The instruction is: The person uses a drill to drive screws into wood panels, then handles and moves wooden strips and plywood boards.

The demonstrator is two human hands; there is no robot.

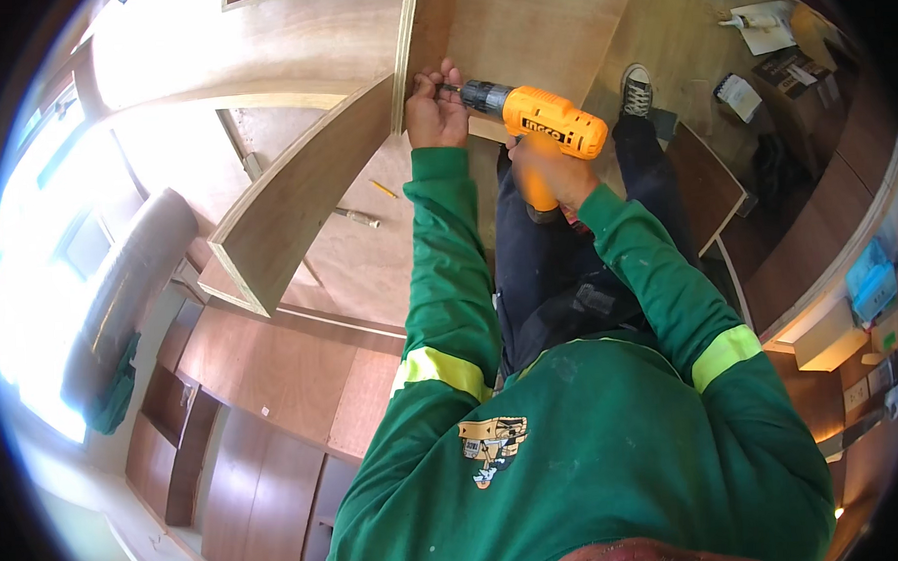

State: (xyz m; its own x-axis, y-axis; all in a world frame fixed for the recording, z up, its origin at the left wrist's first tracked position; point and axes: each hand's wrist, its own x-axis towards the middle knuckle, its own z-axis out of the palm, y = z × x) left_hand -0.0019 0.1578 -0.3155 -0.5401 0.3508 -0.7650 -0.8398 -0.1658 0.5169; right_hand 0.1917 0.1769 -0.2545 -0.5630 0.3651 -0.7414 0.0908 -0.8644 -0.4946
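A yellow-orange cordless drill with a black chuck lies level, its nose toward the left. My right hand is wrapped round its handle, somewhat blurred. At the tip of the bit, my left hand has its palm turned up and its thumb and fingers curled in. Whether a screw sits between those fingers is too small to tell. Just left of that hand stands the edge of an upright plywood panel. A long plywood board runs from this panel down to the left.
A yellow pencil and a small cylindrical tool lie on the wood surface beyond my left forearm. Brown cabinet panels stand at the lower left. A plastic-wrapped roll is by the bright window. Papers lie at the upper right.
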